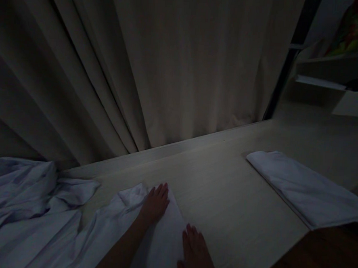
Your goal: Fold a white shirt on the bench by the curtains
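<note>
White cloth (pixel 163 246), partly folded at the near left of the pale wooden bench (pixel 230 193), long axis running from the near edge away toward the curtain (pixel 159 64), loose rumpled end trailing off to the left. Pressed flat under both palms: left hand (pixel 155 205) farther up, right hand (pixel 196 254) at the right edge, fingers of each spread, gripping nothing. Well apart on the right, a folded white cloth (pixel 309 190), long axis slanting along the bench.
</note>
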